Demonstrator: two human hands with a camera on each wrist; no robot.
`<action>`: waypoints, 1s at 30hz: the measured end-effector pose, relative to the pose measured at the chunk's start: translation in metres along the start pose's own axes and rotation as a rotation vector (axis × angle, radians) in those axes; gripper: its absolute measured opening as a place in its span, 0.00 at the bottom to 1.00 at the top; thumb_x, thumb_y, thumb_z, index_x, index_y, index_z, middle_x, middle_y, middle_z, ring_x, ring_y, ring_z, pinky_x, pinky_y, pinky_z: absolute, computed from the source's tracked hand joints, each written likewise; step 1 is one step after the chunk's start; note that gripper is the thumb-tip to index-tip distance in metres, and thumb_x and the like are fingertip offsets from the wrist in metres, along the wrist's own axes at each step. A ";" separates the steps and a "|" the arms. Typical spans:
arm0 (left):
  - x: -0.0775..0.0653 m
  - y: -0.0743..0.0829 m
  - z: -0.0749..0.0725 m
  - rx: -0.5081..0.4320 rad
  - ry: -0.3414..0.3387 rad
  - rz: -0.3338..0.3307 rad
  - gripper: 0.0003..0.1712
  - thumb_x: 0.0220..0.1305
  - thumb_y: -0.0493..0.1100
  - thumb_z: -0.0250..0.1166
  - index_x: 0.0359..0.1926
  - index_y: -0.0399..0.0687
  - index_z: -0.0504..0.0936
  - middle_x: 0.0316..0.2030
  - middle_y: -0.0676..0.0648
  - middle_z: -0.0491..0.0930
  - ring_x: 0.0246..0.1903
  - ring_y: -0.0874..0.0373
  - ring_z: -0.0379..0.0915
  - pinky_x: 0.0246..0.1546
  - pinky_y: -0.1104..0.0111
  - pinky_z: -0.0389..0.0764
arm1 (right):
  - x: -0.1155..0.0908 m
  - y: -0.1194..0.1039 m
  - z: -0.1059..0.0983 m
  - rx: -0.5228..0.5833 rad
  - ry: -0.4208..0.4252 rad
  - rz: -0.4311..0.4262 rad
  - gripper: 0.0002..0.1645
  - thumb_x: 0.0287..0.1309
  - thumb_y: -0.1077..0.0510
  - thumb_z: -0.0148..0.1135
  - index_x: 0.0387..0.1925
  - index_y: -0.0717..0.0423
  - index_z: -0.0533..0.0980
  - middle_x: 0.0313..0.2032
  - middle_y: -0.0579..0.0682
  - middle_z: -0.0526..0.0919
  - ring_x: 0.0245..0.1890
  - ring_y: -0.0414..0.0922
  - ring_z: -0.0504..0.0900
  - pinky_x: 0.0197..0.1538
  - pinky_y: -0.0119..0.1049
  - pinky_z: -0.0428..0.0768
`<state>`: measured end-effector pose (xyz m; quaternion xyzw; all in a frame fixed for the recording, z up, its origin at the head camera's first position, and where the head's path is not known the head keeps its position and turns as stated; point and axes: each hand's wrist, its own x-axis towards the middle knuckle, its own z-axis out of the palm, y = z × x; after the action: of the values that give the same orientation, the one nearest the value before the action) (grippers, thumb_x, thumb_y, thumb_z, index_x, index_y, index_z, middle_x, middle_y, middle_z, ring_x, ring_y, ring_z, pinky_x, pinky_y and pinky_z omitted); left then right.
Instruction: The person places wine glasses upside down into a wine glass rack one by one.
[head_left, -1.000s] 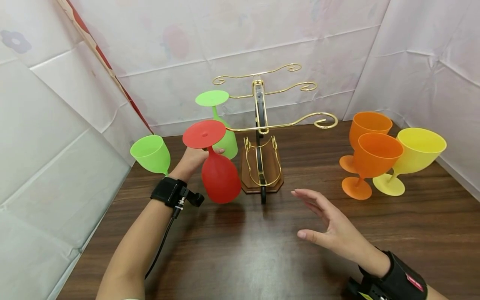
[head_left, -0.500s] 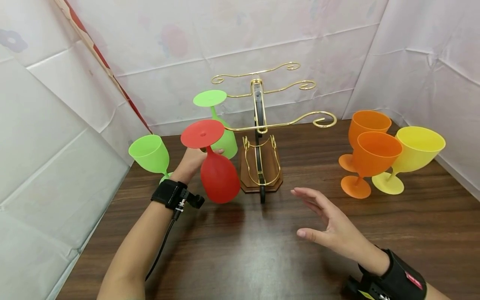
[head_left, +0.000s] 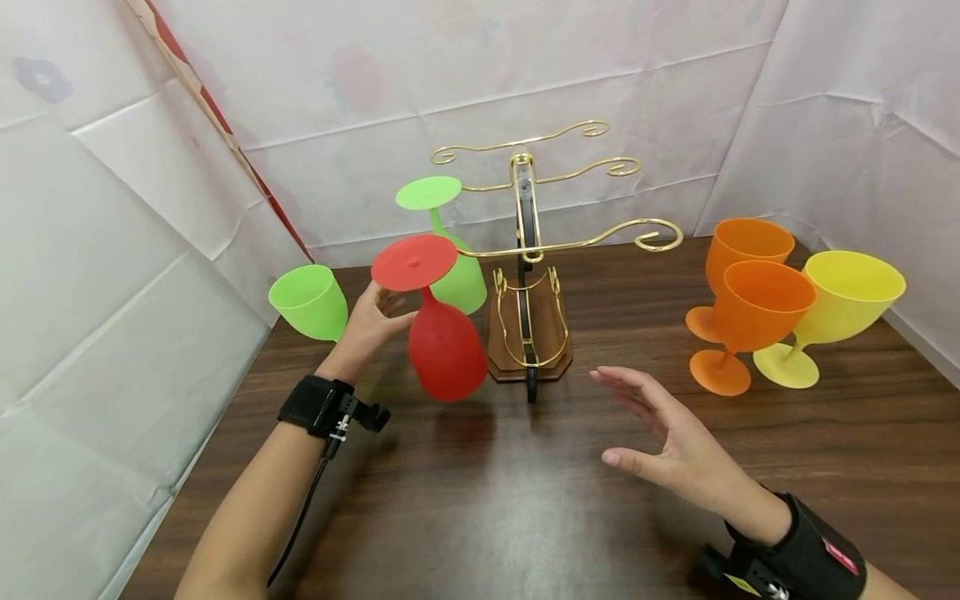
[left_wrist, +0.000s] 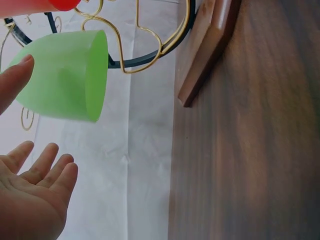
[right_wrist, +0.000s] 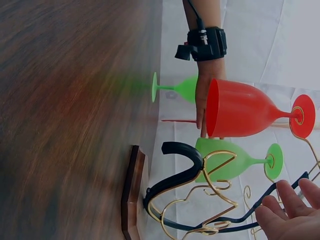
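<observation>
My left hand (head_left: 367, 325) is open behind the hanging red goblet (head_left: 448, 354), its thumb spread from its fingers. In the left wrist view, a gap separates the fingers from the hanging green goblet (left_wrist: 65, 75), while the thumb overlaps its bowl. Both goblets hang upside down by their feet from the left ends of gold arms on a wine rack (head_left: 527, 250) with a wooden base. Another green goblet (head_left: 309, 302) stands upright left of that hand, its foot hidden. My right hand (head_left: 667, 450) is held open in front of the rack's right side, holding nothing.
Two orange goblets (head_left: 761, 308) and a yellow goblet (head_left: 855, 296) stand upright at the right of the dark wooden table (head_left: 480, 508). The rack's curled gold arms (head_left: 622, 229) reach out to the right. White sheeting (head_left: 360, 75) closes off the back and sides.
My left hand has let go of the hanging green goblet and drawn back to the left, its fingers spreading. The green goblet stays on the rack. The right hand keeps its pose.
</observation>
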<state>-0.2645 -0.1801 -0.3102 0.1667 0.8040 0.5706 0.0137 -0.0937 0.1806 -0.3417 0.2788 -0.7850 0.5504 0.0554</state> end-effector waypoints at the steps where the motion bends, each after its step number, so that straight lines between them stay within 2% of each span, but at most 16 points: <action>1: -0.001 -0.003 -0.002 -0.003 0.005 0.003 0.45 0.60 0.39 0.66 0.72 0.51 0.51 0.69 0.44 0.56 0.69 0.48 0.52 0.67 0.56 0.59 | 0.000 0.000 0.000 -0.002 -0.002 0.000 0.46 0.48 0.70 0.68 0.67 0.51 0.58 0.65 0.53 0.65 0.65 0.35 0.62 0.63 0.21 0.61; 7: -0.004 -0.023 -0.011 -0.025 0.027 0.016 0.45 0.58 0.40 0.68 0.71 0.50 0.53 0.66 0.43 0.61 0.68 0.50 0.54 0.68 0.56 0.56 | 0.001 -0.001 0.002 -0.017 0.001 0.005 0.46 0.48 0.69 0.68 0.67 0.50 0.59 0.64 0.50 0.65 0.65 0.34 0.62 0.63 0.21 0.61; 14: -0.014 -0.027 -0.014 -0.010 0.035 0.025 0.45 0.59 0.41 0.67 0.71 0.50 0.51 0.67 0.43 0.60 0.68 0.50 0.53 0.68 0.56 0.56 | 0.001 -0.001 0.002 -0.023 0.005 0.001 0.46 0.48 0.70 0.68 0.67 0.51 0.59 0.64 0.50 0.65 0.64 0.34 0.63 0.63 0.21 0.62; 18: -0.025 -0.026 -0.014 0.016 0.023 0.038 0.44 0.59 0.40 0.67 0.71 0.48 0.53 0.67 0.43 0.61 0.67 0.49 0.54 0.67 0.55 0.57 | 0.001 -0.001 0.001 -0.007 0.007 -0.014 0.46 0.48 0.72 0.68 0.67 0.55 0.58 0.64 0.54 0.65 0.64 0.35 0.63 0.63 0.22 0.62; 23: -0.044 -0.024 -0.015 0.025 0.017 0.023 0.43 0.58 0.41 0.68 0.70 0.50 0.55 0.66 0.45 0.63 0.67 0.50 0.56 0.67 0.55 0.58 | 0.000 0.000 0.000 0.006 0.003 -0.012 0.45 0.49 0.72 0.67 0.67 0.58 0.57 0.65 0.53 0.64 0.65 0.35 0.62 0.63 0.21 0.62; 30: -0.070 -0.028 -0.025 0.039 0.094 0.018 0.43 0.58 0.40 0.68 0.70 0.52 0.56 0.65 0.46 0.63 0.65 0.52 0.58 0.65 0.57 0.61 | 0.000 0.001 -0.002 -0.006 0.006 -0.014 0.46 0.48 0.73 0.67 0.67 0.58 0.57 0.65 0.52 0.65 0.65 0.34 0.62 0.63 0.21 0.62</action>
<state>-0.2107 -0.2311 -0.3386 0.1470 0.8133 0.5620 -0.0325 -0.0949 0.1827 -0.3419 0.2826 -0.7845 0.5484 0.0624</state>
